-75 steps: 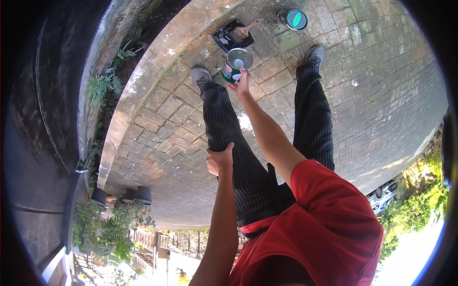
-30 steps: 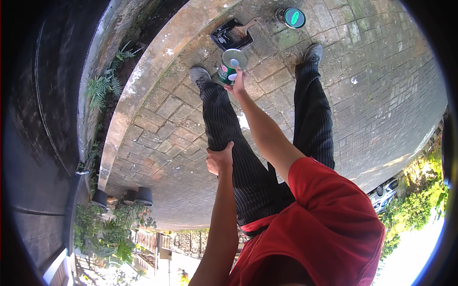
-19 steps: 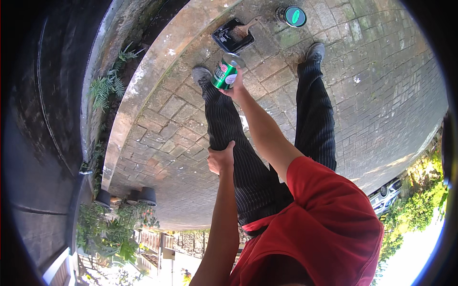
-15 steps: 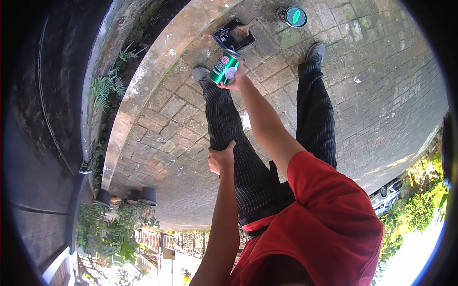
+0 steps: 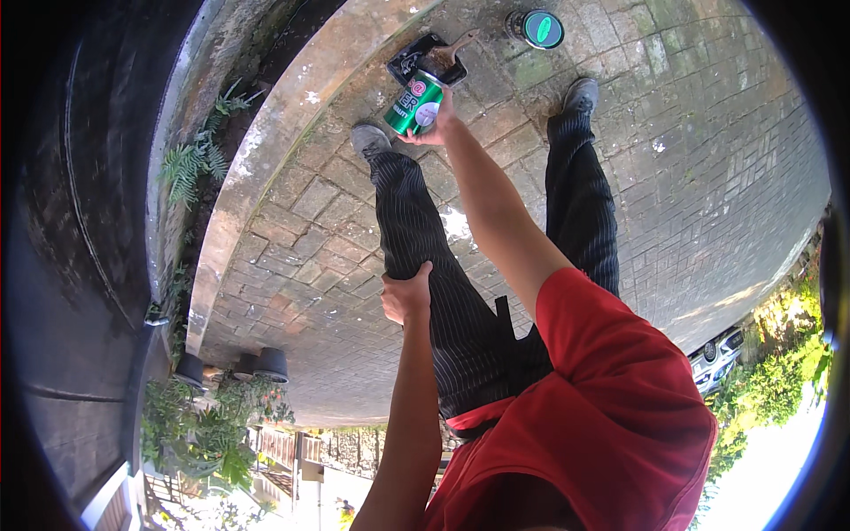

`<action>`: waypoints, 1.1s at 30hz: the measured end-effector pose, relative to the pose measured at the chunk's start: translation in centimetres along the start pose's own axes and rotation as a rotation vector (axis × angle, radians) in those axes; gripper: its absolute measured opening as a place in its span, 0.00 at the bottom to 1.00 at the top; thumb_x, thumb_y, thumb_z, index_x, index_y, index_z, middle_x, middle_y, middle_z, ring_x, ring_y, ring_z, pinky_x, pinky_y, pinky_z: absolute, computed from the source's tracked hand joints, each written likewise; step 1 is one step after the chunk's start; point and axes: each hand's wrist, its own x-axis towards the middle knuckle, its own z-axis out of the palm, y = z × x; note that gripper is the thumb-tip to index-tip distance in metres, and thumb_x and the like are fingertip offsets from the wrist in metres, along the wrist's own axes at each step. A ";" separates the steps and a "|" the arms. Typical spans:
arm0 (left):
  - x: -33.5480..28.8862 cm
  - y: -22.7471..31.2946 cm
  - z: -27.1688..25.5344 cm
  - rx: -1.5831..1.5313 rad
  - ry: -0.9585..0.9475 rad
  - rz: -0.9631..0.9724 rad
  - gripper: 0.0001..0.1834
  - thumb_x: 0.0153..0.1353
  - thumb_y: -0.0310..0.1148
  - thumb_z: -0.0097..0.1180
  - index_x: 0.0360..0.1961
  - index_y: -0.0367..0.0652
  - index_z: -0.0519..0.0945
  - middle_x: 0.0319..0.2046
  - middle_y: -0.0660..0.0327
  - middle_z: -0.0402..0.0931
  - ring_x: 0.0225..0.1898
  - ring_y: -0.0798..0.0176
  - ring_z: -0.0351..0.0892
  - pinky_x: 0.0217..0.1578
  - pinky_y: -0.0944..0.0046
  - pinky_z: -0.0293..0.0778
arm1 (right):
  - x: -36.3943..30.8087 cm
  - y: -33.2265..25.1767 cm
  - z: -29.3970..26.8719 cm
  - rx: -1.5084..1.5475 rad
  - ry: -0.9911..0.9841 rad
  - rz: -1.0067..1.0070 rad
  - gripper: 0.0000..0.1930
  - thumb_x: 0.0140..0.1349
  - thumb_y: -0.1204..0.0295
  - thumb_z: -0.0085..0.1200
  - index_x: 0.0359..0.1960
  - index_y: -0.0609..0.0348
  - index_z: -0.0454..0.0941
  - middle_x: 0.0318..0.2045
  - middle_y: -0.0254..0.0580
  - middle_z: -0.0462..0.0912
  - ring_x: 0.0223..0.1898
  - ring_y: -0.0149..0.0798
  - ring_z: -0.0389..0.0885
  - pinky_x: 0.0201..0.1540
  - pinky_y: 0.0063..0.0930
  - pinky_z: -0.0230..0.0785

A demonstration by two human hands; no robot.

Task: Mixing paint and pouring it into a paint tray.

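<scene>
The green metal paint can [image 5: 413, 103] is tipped over the black plastic tray [image 5: 416, 58] on the brick paving [image 5: 691, 168], gripped by the right hand [image 5: 434, 124]. The left hand [image 5: 406, 295] clasps the striped trouser leg [image 5: 425, 257]. A second round tin with a green lid [image 5: 537, 28] stands nearby.

A sunlit outdoor patio of weathered brick paving [image 5: 708, 159], patched with moss and white flecks, curves around a broad stone kerb [image 5: 266, 159]. Beside the kerb runs a dark concrete wall [image 5: 80, 230], with ferns [image 5: 190, 164] growing in the gap between them. Dark plant pots [image 5: 257, 363] stand at the paving's far edge among leafy shrubs [image 5: 204, 425]. A parked car [image 5: 717, 358] sits near bright foliage [image 5: 788, 354] in strong daylight.
</scene>
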 end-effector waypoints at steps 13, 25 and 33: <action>0.4 -0.9 0.2 0.002 -0.011 -0.018 0.42 0.32 0.60 0.70 0.45 0.40 0.76 0.40 0.51 0.80 0.43 0.48 0.81 0.45 0.52 0.75 | 1.2 10.7 -3.4 -0.242 0.352 -0.562 0.46 0.47 0.35 0.50 0.61 0.48 0.49 0.57 0.49 0.61 0.46 0.56 0.71 0.43 0.48 0.70; -0.5 0.4 0.5 -0.003 -0.009 0.025 0.42 0.32 0.60 0.70 0.44 0.40 0.76 0.38 0.50 0.81 0.42 0.47 0.81 0.44 0.52 0.76 | 1.1 4.3 -2.9 -0.191 0.063 -0.252 0.50 0.43 0.24 0.36 0.59 0.50 0.63 0.55 0.55 0.67 0.50 0.64 0.67 0.37 0.44 0.69; -0.1 -0.5 0.1 -0.003 0.014 0.018 0.42 0.32 0.60 0.70 0.44 0.40 0.76 0.38 0.50 0.81 0.42 0.48 0.81 0.43 0.52 0.76 | -1.1 -0.5 1.4 0.108 0.108 0.149 0.53 0.38 0.24 0.39 0.57 0.58 0.66 0.55 0.57 0.65 0.53 0.64 0.62 0.31 0.36 0.65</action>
